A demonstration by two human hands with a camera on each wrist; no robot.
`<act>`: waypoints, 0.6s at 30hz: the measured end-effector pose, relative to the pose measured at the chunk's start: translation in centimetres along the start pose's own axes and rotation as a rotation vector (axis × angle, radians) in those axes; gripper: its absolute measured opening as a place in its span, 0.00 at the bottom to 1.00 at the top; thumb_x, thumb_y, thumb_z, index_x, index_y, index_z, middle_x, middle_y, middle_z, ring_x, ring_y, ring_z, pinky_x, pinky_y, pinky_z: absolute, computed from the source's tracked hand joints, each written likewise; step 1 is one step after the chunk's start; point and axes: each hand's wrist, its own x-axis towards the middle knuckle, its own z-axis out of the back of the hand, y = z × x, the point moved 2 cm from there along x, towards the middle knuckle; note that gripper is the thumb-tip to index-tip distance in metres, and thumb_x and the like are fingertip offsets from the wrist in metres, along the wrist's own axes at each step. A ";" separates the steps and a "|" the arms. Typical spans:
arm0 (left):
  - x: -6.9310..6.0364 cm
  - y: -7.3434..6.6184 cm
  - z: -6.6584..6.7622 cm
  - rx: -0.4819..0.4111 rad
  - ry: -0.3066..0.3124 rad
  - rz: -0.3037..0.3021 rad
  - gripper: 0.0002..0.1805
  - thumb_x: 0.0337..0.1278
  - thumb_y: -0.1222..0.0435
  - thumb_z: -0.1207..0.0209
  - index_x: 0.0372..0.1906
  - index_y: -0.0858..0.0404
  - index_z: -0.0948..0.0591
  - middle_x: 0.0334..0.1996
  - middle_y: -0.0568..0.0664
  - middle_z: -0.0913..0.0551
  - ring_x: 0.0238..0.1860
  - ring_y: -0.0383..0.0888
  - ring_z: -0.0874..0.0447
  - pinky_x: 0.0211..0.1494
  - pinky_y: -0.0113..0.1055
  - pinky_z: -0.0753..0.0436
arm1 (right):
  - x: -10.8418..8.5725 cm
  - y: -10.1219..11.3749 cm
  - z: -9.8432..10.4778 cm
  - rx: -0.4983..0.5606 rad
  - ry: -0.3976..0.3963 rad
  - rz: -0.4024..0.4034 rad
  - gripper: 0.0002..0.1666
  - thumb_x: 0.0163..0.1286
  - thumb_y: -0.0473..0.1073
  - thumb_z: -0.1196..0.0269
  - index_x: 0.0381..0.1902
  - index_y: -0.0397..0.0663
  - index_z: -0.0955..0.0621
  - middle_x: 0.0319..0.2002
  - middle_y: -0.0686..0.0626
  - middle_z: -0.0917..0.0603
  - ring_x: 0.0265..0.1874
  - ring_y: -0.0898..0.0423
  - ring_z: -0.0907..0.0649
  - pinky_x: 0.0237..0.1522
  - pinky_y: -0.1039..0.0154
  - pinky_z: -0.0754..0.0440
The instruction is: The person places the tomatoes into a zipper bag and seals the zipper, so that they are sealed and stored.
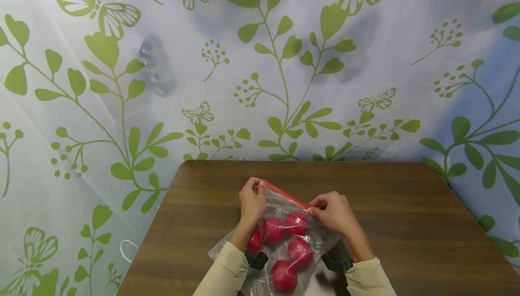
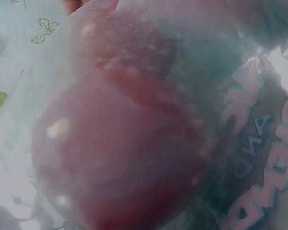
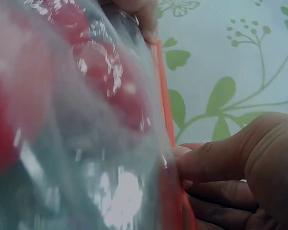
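Note:
A clear zip bag with a red-orange zip strip along its top hangs between my two hands, tilted down to the right. Several round red balls lie inside it; whether they are fruit or toys I cannot tell. My left hand pinches the strip's upper left end. Farther down the strip, my right hand pinches it between thumb and fingers. In the right wrist view the thumb presses on the orange strip. Through the plastic, a red ball fills the left wrist view, blurred.
Below the bag is a brown wooden table. A pale cloth with green leaves and butterflies hangs behind it. Dark bands circle both wrists, next to beige sleeves. Printed letters appear beside the ball in the left wrist view.

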 end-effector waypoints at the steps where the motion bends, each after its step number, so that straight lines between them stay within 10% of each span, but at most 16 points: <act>1: 0.0 0.0 0.0 0.004 -0.004 0.005 0.06 0.76 0.70 0.39 0.39 0.63 0.14 0.27 0.50 0.16 0.26 0.37 0.24 0.30 0.31 0.24 | -0.3 -0.3 0.2 -0.005 -0.001 -0.003 0.02 0.69 0.40 0.23 0.39 0.51 0.06 0.34 0.55 0.07 0.33 0.58 0.14 0.35 0.60 0.14; 18: 0.1 0.5 1.2 0.045 -0.038 0.038 0.06 0.78 0.70 0.41 0.42 0.65 0.15 0.28 0.50 0.18 0.26 0.39 0.25 0.31 0.32 0.25 | -3.2 -3.1 3.6 -0.109 0.012 0.011 0.04 0.67 0.39 0.23 0.37 0.56 0.06 0.33 0.58 0.08 0.36 0.59 0.12 0.40 0.56 0.16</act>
